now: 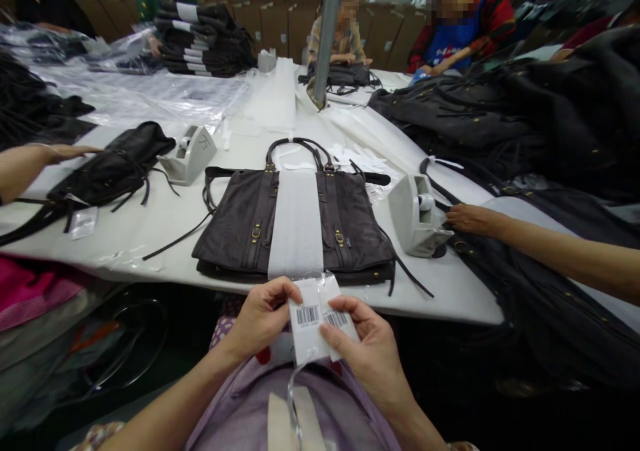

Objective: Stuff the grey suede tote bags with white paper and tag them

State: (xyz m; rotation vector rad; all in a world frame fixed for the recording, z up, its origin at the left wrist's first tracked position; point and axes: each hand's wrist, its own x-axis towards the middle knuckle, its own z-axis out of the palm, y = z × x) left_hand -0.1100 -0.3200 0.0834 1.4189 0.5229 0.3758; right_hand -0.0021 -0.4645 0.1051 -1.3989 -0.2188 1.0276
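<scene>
Two barcoded tags (311, 336), in clear plastic, are at the lower centre of the frame, below the front edge of the table (167, 243). The left hand (261, 318) has its thumb and forefinger nearly closed on the upper left edge of the left tag. The right hand (374, 344) grips the right tag from the other side, thumb lying across the front and forefinger near the upper right corner. The tags thus sit between the fingers of both hands, printed faces showing, the right one tilted.

Just above them, mid-frame, a dark handbag (243, 218) lies on the table with a white paper strip (299, 228) down its middle. One tape dispenser (416, 221) stands right of the bag, a second dispenser (189, 156) to its upper left. A co-worker's hand (469, 220) is at right.
</scene>
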